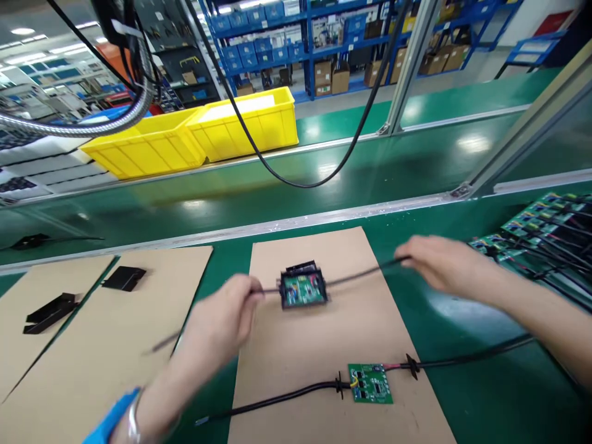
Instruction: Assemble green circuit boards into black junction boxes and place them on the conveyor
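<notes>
Between my hands hangs a black plastic housing [282,303] with a green circuit board [303,288] seated inside it. A black cable leaves it on each side. My left hand [226,311] pinches the left cable [269,291] close to the housing. My right hand [432,262] is closed on the right cable [358,275], farther out. Behind the housing shows another black part, partly hidden. Nearer to me, a bare circuit board [371,383] lies on the cardboard, with a black cable and a black grommet-like piece on either side.
Cardboard sheets [337,333] cover part of the green bench. Black plastic pieces [124,279] lie on the left sheets. Wired circuit boards [541,225] are piled at the right. Yellow bins [250,123] stand beyond the metal rail, and a black cable [305,185] loops overhead.
</notes>
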Available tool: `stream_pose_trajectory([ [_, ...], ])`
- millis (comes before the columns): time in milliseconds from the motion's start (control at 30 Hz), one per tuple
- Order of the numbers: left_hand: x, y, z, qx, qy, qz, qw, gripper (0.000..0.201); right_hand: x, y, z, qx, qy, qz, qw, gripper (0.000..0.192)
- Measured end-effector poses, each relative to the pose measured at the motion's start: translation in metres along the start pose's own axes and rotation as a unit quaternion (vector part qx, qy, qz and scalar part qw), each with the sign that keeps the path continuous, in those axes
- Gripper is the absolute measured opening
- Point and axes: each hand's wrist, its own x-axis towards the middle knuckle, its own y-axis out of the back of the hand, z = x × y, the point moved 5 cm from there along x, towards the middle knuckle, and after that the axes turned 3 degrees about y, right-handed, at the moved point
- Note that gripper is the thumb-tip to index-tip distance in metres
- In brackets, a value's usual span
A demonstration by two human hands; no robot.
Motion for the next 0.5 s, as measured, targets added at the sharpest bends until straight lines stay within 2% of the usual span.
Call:
stream_pose_trajectory([
  [67, 0.052, 0.017, -0.011, 0.030, -0.010, 0.034, 0.999, 0.011, 0.036, 0.025, 0.037, -0.034, -0.018, 0.041, 0.998, 0.035],
  [133, 0.112, 0.023, -0.021, 0.053, -0.007, 0.048, 0.997, 0.010, 0.078, 0.042, 0.071, -0.053, -0.039, 0.057, 0.996, 0.037],
  [200, 0.164, 0.018, -0.027, 0.055, -0.010, 0.058, 0.997, 0.011, 0.117, 0.049, 0.096, -0.069, -0.063, 0.059, 0.994, 0.034],
  [267, 0.195, 0.006, -0.031, 0.052, -0.012, 0.069, 0.996, 0.017, 0.144, 0.046, 0.106, -0.078, -0.076, 0.047, 0.993, 0.034],
  [300, 0.201, -0.002, -0.032, 0.047, -0.015, 0.070, 0.996, 0.021, 0.150, 0.040, 0.105, -0.078, -0.074, 0.037, 0.994, 0.035],
  [367, 0.193, -0.018, -0.032, 0.033, -0.026, 0.060, 0.997, 0.025, 0.146, 0.027, 0.087, -0.071, -0.056, 0.014, 0.996, 0.037],
  [467, 0.144, -0.037, -0.022, -0.008, -0.066, 0.012, 0.998, 0.025, 0.101, 0.010, 0.027, -0.023, -0.002, -0.016, 1.000, 0.031],
  [500, 0.124, -0.042, -0.016, -0.026, -0.088, -0.015, 0.996, 0.031, 0.079, 0.005, 0.000, 0.038, 0.029, -0.032, 0.998, 0.027],
])
